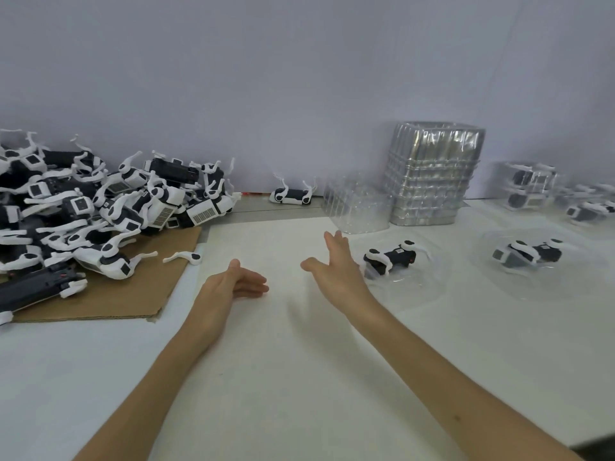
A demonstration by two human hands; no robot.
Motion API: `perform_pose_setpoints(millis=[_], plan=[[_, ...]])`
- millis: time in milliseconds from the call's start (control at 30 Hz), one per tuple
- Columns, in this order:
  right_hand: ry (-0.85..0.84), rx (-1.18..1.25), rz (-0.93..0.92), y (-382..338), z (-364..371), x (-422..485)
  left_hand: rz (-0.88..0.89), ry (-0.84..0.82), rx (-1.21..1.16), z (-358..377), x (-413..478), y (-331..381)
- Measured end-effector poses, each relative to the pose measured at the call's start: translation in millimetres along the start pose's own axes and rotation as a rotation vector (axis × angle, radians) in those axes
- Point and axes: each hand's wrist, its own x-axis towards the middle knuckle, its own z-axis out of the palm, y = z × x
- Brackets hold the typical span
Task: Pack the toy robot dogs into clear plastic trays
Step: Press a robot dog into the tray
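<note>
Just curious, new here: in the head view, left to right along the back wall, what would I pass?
Pile of toy dogs → lone toy dog → short tray stack → tall tray stack → stacked packed trays.

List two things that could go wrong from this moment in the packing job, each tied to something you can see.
1. The pile of toy robot dogs is tangled, and a loose white leg lies apart beside it; tugging one dog out may snap off more legs.
2. The open right hand reaches past a trayed dog toward the short stack of clear trays; a careless sweep could knock it askew.
</note>
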Motion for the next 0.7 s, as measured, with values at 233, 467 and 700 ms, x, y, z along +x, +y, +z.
perform_pose_setpoints(millis=[233, 467, 700], plan=[[0.266, -0.736, -0.218, 48.9, -77.9, 23.7, 0.022, 0.012, 0.039, 2.7, -2.7, 2.8], [0.061, -1.035, -0.064, 63.8, -95.6, 12.0, 0.015, 0.021, 0.05, 3.8, -2.2, 4.7], [0.204, -1.019, -0.15, 72.5, -84.1, -4.3, 0.016, 0.019, 0.062, 5.5, -4.1, 6.2]])
